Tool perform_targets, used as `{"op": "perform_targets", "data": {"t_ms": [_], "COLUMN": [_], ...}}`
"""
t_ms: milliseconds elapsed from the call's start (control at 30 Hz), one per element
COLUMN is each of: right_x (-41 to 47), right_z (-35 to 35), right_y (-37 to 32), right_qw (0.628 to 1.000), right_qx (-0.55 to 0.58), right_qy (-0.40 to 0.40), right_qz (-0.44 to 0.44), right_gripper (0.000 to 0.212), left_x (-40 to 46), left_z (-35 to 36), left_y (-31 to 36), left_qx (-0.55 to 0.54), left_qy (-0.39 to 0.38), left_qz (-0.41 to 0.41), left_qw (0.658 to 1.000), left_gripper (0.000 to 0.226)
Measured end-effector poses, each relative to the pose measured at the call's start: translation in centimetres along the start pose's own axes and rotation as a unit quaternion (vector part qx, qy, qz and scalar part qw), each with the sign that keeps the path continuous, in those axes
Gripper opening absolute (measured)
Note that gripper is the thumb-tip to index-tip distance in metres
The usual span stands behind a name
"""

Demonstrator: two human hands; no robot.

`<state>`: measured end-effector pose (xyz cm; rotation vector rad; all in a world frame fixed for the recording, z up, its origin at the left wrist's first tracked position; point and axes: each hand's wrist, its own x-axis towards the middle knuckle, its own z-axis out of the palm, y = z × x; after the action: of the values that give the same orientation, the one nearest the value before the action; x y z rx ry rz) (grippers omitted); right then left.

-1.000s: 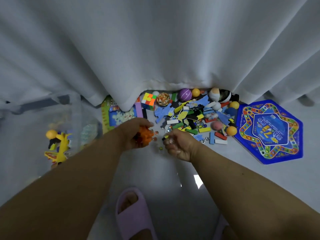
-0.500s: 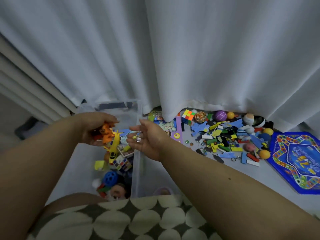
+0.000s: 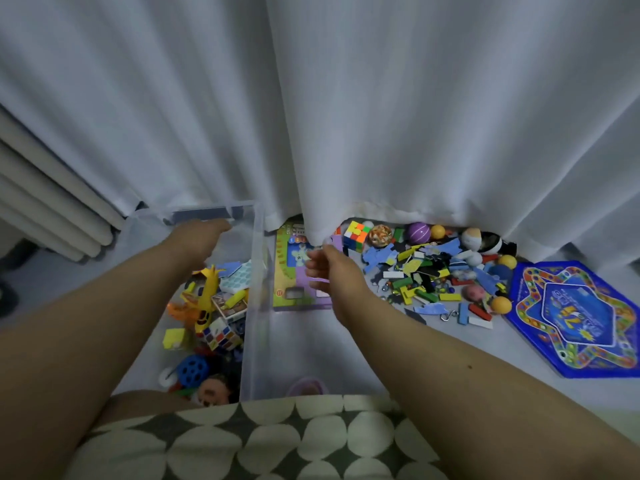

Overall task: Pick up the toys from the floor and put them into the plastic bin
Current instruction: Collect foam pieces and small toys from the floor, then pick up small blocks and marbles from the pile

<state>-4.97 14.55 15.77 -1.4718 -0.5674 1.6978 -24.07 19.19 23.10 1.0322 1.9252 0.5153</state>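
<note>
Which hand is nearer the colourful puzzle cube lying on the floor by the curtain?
Right. The right hand hovers over the floor just left of the puzzle cube; the left hand is farther left, over the plastic bin.

- 2 hands: left hand (image 3: pixel 199 233), right hand (image 3: pixel 332 271)
- 1 clear plastic bin (image 3: pixel 254 258)
- 2 puzzle cubes: one in bin (image 3: pixel 221 336), one on floor (image 3: pixel 356 233)
- 1 yellow toy plane (image 3: pixel 206 299), in bin
- 1 blue hexagonal game board (image 3: pixel 575 317)
- 1 purple ball (image 3: pixel 418 232)
- 4 orange-yellow balls visible, e.g. (image 3: pixel 501 304)
- 1 purple-green puzzle box (image 3: pixel 294 292)
- loose blocks and marbles: too many and too small to count
</note>
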Motion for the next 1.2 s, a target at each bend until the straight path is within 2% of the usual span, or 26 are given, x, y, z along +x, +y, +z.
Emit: {"op": "perform_targets", "data": {"t_ms": [133,300,500,600,733,933,1200], "right_x": [2.4,4.2,6.0,7.1,8.6,11.4,13.7], "right_z": [-6.5,-14.4,-19.1,-20.0,-20.6,-20.5,-19.6], "right_y": [0.6,2.4,4.3,5.5,7.1,9.3,10.2], "right_qw": [0.993,0.979,0.966,0.949,0.926,0.886,0.784], "right_qx": [-0.047,-0.091,-0.135,-0.222,-0.332,-0.452,-0.620], "right_qy": [0.102,0.176,0.207,0.210,0.171,0.098,0.018], "right_qz": [0.027,0.049,0.072,0.071,0.053,0.027,-0.028], "right_gripper": [0.031,0.017,0.022,0.022,0.012,0.030,0.050], "left_x": [0.0,0.1,2.0,3.7,5.5,7.9,8.7], "left_z": [5.1,12.3,19.9,23.1,26.0,29.6,33.4], "left_y": [3.3,5.6,4.1,1.8,-1.1,-4.4,-6.3], "left_qx": [0.093,0.241,0.369,0.409,0.442,0.424,0.418], "left_qy": [-0.067,-0.159,-0.212,-0.228,-0.231,-0.218,-0.180], "left_qz": [0.058,0.102,0.133,0.133,0.134,0.140,0.107], "left_qw": [0.992,0.952,0.895,0.873,0.857,0.868,0.884], "left_gripper": [0.017,0.009,0.038,0.045,0.055,0.046,0.051]}}
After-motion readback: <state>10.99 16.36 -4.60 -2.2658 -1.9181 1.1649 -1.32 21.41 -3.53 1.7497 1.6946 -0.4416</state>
